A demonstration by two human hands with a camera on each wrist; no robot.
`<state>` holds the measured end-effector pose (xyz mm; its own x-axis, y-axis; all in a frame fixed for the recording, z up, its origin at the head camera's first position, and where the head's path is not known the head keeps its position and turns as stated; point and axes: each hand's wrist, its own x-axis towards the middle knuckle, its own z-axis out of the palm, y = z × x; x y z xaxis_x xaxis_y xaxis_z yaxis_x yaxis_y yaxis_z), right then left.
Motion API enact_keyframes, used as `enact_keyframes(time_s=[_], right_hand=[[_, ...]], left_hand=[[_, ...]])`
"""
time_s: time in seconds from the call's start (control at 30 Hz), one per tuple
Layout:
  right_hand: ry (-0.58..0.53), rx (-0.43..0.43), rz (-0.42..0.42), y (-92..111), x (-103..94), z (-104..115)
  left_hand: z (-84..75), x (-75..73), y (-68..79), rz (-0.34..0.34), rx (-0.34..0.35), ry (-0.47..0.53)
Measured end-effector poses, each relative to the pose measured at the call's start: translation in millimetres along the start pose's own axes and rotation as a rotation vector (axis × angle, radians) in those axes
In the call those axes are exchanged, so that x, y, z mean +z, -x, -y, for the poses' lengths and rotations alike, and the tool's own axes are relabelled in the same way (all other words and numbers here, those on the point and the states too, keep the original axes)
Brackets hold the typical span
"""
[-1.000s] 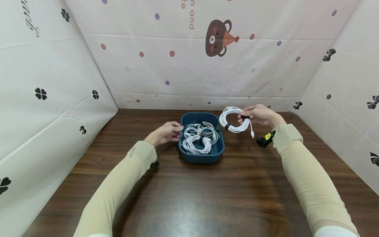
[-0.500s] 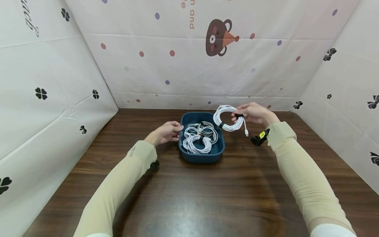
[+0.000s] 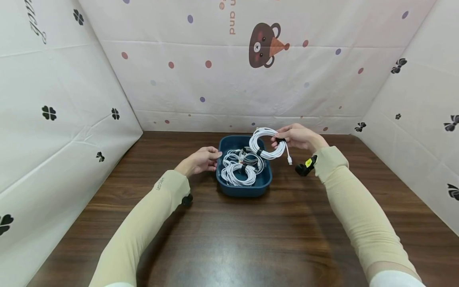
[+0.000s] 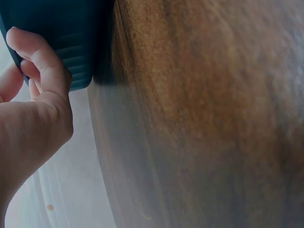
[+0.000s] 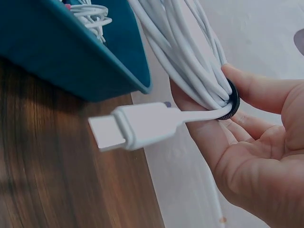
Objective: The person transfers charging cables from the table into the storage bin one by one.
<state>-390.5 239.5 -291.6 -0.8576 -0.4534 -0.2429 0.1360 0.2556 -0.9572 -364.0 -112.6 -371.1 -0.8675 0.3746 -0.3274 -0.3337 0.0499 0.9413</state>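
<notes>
A dark blue plastic bin (image 3: 244,192) stands on the table, with several coiled white cables (image 3: 228,176) inside. At its left rim, my left hand (image 3: 203,160) pinches the wall, thumb over the edge and other fingers outside; the left wrist view shows this hand (image 4: 42,85) against the bin's ribbed side (image 4: 76,57). My right hand (image 3: 299,136) holds another coiled white USB cable (image 3: 254,144) by a black strap, thumb and fingers on either side. That coil overlaps the bin's back right corner in the head view. Its loose plug (image 5: 147,126) hangs beside the bin's wall.
The dark wood table (image 3: 229,235) reaches back to a white printed sheet (image 3: 165,83) with a bear picture. Similar sheets rise at the left (image 3: 71,131) and right sides. A small black device (image 3: 305,168) is strapped at my right wrist.
My right hand has moved left with the coiled cable, from beside the bin to over its back right corner. My left hand and the bin stay put.
</notes>
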Motion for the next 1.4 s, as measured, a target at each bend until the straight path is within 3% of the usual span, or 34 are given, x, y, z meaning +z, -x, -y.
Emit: enact_keyframes(time_s=[0.57, 1.4], right_hand=[[-0.042, 0.012, 0.030, -20, 27.7, 6], [-0.026, 0.016, -0.035, -30, 53.9, 3]], left_hand=[[0.0, -0.4, 0.8, 0.000, 0.007, -0.004], [0.8, -0.3, -1.6, 0.000, 0.007, -0.004]])
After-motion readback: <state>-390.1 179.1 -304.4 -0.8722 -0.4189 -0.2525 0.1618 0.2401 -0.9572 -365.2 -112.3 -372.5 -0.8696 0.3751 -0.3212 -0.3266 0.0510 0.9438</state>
